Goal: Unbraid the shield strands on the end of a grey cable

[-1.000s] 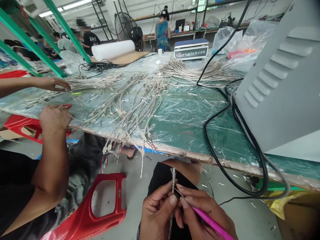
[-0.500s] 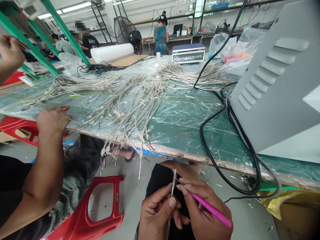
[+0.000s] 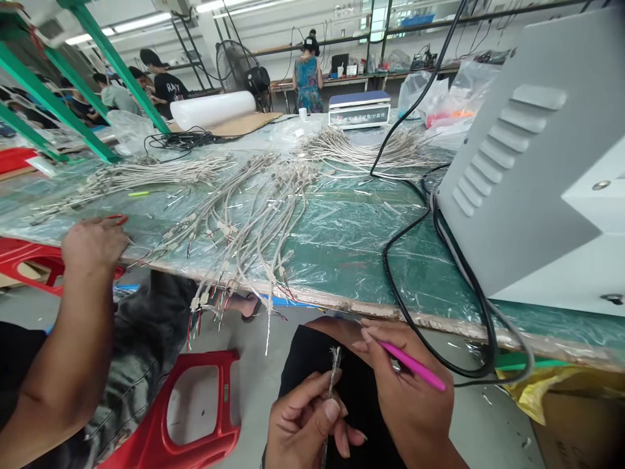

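- The left hand (image 3: pixel 305 426) pinches one frayed silver cable (image 3: pixel 333 374) low over the lap.
- The right hand (image 3: pixel 415 404) grips one pink tool (image 3: pixel 413 366) just beside it.
- One co-worker's hand (image 3: pixel 92 244) rests on the table (image 3: pixel 371 241).
- One red stool (image 3: pixel 195 417) stands below.

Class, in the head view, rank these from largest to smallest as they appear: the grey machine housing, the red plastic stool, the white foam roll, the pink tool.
1. Grey machine housing, though nearness enlarges it.
2. Red plastic stool, also near and partly cut off.
3. White foam roll, far away.
4. Pink tool, held in the right hand.
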Available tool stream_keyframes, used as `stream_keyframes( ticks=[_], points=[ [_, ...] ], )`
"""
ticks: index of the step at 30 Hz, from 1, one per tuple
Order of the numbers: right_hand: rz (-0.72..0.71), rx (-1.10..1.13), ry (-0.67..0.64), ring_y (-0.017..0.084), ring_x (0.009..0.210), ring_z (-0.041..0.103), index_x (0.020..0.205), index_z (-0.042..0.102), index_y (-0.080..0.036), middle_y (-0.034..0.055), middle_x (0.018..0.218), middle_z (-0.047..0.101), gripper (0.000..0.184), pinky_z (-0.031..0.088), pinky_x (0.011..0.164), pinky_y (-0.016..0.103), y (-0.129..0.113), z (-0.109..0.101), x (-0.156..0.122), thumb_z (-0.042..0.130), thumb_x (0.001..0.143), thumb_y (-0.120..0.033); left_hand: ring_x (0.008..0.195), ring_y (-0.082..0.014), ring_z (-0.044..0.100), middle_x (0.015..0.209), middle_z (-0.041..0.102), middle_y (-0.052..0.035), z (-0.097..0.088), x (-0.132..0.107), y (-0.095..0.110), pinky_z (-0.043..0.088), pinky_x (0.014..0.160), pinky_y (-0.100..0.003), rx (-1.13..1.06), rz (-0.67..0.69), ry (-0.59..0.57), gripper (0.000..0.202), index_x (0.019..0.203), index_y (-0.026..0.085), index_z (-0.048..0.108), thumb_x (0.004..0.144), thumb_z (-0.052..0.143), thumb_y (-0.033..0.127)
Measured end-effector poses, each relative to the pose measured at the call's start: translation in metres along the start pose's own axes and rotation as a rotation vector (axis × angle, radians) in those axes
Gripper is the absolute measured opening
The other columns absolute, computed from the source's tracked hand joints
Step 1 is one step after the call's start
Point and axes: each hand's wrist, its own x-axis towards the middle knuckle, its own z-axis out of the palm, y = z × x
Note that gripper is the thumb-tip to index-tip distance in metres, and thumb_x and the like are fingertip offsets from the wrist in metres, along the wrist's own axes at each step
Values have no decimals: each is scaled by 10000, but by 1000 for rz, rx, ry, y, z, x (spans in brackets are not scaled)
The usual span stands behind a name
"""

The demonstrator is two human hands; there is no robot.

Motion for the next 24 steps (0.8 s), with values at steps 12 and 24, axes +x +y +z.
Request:
stream_keyframes(
  ticks=[12, 24],
  points=[
    [-48, 42, -118, 122, 770, 765, 878, 691, -250, -5, 859, 787, 121, 605, 696, 183, -21, -11, -52, 656, 879, -134, 399, -82, 591, 483, 670, 1, -2, 5, 0, 452, 446, -159, 13, -39, -22, 240, 885, 220, 836, 664, 893, 293],
    [-98, 6, -153, 133, 793, 765, 926, 688, -252, 7, 870, 786, 155, 595, 698, 212, -15, -10, -53, 630, 890, -113, 382, -92, 564, 456, 669, -11, 0, 4, 3, 435, 445, -183, 38, -45, 15, 246, 862, 211, 839, 647, 898, 313]
  ],
)
